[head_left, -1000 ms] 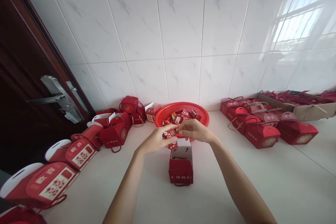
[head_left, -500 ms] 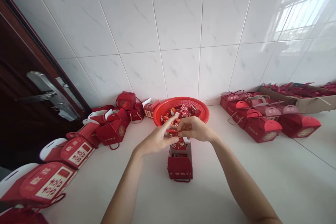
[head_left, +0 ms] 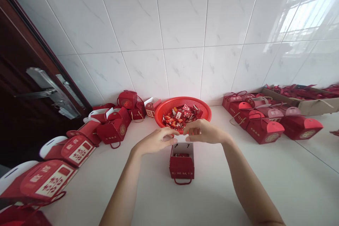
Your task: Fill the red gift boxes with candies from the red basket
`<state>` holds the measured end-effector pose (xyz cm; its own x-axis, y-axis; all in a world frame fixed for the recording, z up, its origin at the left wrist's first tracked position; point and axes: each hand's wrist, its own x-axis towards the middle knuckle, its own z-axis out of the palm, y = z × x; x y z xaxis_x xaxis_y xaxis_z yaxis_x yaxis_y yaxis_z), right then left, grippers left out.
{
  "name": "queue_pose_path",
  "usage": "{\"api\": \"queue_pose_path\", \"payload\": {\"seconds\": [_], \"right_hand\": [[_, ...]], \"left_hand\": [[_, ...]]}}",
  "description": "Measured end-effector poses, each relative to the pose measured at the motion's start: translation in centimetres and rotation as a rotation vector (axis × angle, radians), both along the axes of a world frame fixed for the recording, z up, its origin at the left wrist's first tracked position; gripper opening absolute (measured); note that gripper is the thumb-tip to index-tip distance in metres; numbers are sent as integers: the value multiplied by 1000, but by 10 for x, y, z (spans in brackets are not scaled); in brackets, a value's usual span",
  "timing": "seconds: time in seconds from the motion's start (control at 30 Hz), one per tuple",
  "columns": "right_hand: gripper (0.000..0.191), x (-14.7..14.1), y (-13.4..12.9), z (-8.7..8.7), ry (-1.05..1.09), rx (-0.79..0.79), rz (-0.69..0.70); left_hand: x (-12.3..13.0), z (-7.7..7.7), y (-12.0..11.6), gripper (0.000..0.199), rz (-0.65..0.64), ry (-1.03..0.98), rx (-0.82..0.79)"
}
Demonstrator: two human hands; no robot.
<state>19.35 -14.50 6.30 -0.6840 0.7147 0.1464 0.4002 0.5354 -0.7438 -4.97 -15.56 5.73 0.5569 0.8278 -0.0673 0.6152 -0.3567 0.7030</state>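
A small red gift box (head_left: 182, 168) stands open in front of me, its white inside and two dark slots in the back panel facing me. A dark red packet (head_left: 182, 155) lies inside, and a red cord handle hangs at the front. My left hand (head_left: 158, 140) is at the box's back left edge, thumb and fingers apart. Opposite it, my right hand (head_left: 203, 131) is over the back right edge, fingers bent and thumb apart. Nothing shows between the fingers of either hand. Just behind my hands sits a red plastic basket (head_left: 205, 107) of wrapped sweets (head_left: 180, 114).
Several red gift boxes (head_left: 57, 180) line the left side, some with lids up. More boxes (head_left: 265, 127) stand at the right. Behind those is a cardboard carton (head_left: 315, 106) of red ribbons. A dark door (head_left: 23, 56) is at left; fingertips (head_left: 335, 132) show at the right edge.
A red patterned piece between my hands no longer shows. My hands have moved slightly apart and off the basket's front, and the white back panel with slots is now visible.
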Motion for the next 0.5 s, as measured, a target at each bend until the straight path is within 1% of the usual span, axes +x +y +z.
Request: {"api": "queue_pose_path", "payload": {"seconds": [0.1, 0.2, 0.3, 0.37, 0.4, 0.47, 0.5], "right_hand": [[29, 2, -10, 6, -120, -63, 135], [35, -3, -19, 7, -312, -104, 172], [35, -13, -25, 5, -498, -65, 140], [31, -19, -27, 4, -554, -2, 92], [29, -22, -27, 4, -563, 31, 65], [27, -27, -27, 3, -560, 94, 13], [29, -29, -27, 2, -554, 122, -12]], "left_hand": [[2, -2, 1, 38, -20, 76, -6], [2, 2, -2, 30, -44, 183, -3], [-1, 8, -6, 29, -59, 243, -78], [-5, 11, -8, 25, -54, 261, -145], [-7, 11, -9, 26, -38, 272, -154], [-10, 11, -11, 38, 22, 304, -133], [-12, 12, -11, 45, 54, 314, -114]]}}
